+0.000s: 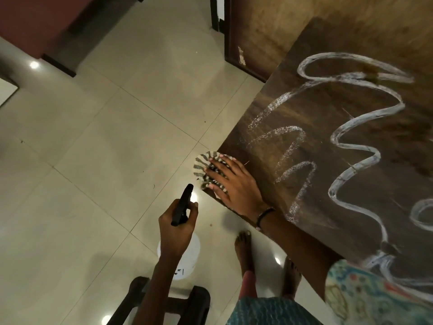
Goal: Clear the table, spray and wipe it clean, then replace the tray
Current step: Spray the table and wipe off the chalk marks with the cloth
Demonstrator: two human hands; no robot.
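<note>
- at about 7 o'clock, off the table, the left hand (177, 227) is curled tight around a spray bottle (180, 256). its black nozzle (182, 204) points up toward 12 o'clock and the white body hangs below the hand, over the floor (98, 137).
- a dark wooden chair (164, 303) peeks in at 6 o'clock, right under that arm.
- near the middle, a striped cloth (205, 165) sits on the table's near corner and hangs a bit over the edge.
- the right hand (230, 181) lies flat on the cloth with fingers spread, pressing it down, not squeezing it. a dark band is on the wrist.
- two bare feet stand on the floor at about 5 o'clock, just beside the table edge.
- from 3 o'clock up to 1 o'clock, the brown table (293, 109) has nothing on top but long white foam squiggles (356, 141). so i think the clearing and spraying look done, and wiping is the step now.
- no tray shows anywhere here.
- to wipe well, i think the hand should keep pressing flat and push the cloth from the corner toward 2 o'clock, going over each white line in long rows.
- turn the cloth over when it gets soggy, and do not push foam off the edge onto the floor by the feet.
</note>
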